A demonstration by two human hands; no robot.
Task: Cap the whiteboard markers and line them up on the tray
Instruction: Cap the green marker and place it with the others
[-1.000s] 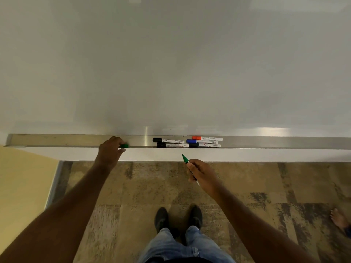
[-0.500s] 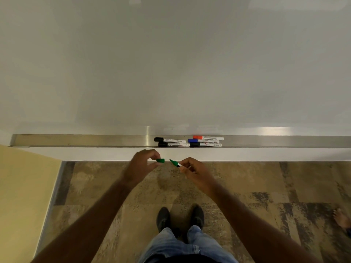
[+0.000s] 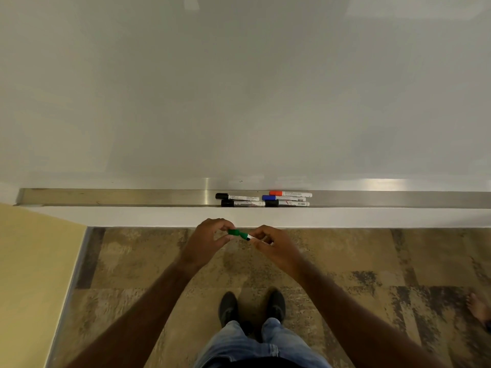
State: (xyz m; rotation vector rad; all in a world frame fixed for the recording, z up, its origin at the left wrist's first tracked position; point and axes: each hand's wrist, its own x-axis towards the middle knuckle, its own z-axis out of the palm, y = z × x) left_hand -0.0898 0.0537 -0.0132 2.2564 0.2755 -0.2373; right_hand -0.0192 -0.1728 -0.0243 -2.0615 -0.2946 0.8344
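Observation:
My left hand (image 3: 206, 241) pinches a green cap (image 3: 233, 232) below the tray edge. My right hand (image 3: 273, 247) grips a green marker (image 3: 246, 236), its green tip meeting the mouth of the cap. Most of the marker's barrel is hidden in my fingers. On the steel tray (image 3: 119, 197) under the whiteboard lie capped markers: two black ones (image 3: 237, 196) on the left, then a red (image 3: 289, 193), a blue (image 3: 283, 198) and another black one (image 3: 287, 203) stacked close together on the right.
The white whiteboard (image 3: 239, 88) fills the upper view. A yellow wall (image 3: 32, 274) stands at the left. Below are patterned floor tiles, my shoes (image 3: 252, 304) and another person's bare foot (image 3: 478, 306) at the right edge.
My left hand picked the green cap off the tray's left part and brought it right and down. My right hand turned the marker's tip toward it, and the two now meet.

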